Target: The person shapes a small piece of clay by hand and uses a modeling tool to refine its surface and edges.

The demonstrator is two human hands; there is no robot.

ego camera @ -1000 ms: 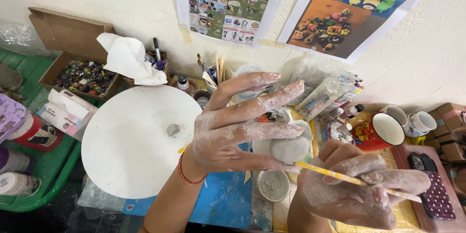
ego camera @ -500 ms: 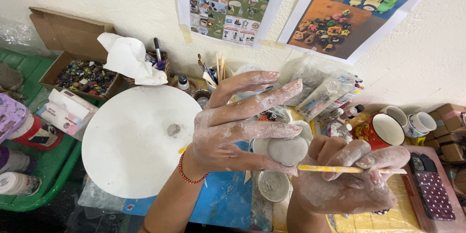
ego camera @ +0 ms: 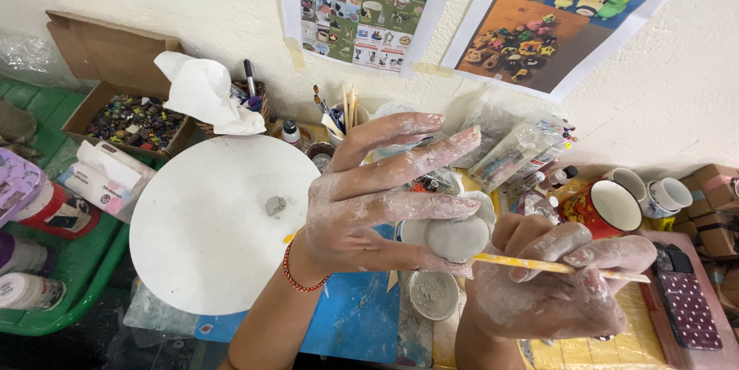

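Now the left hand [ego camera: 369, 212] cradles a grey clay lump [ego camera: 457, 237]; the right hand [ego camera: 554, 293] pinches a yellow stick [ego camera: 531, 264], pointing leftward at it.

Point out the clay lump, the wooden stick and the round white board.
clay lump [ego camera: 457, 238], head view, its rounded front.
wooden stick [ego camera: 525, 264], head view, mid-shaft.
round white board [ego camera: 208, 247], head view, bare face.

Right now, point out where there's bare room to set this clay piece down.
Most of the round white board lies bare around one small clay scrap. The blue mat below the left hand shows some room too. Behind, by the brush cup and red mug, it's crowded.
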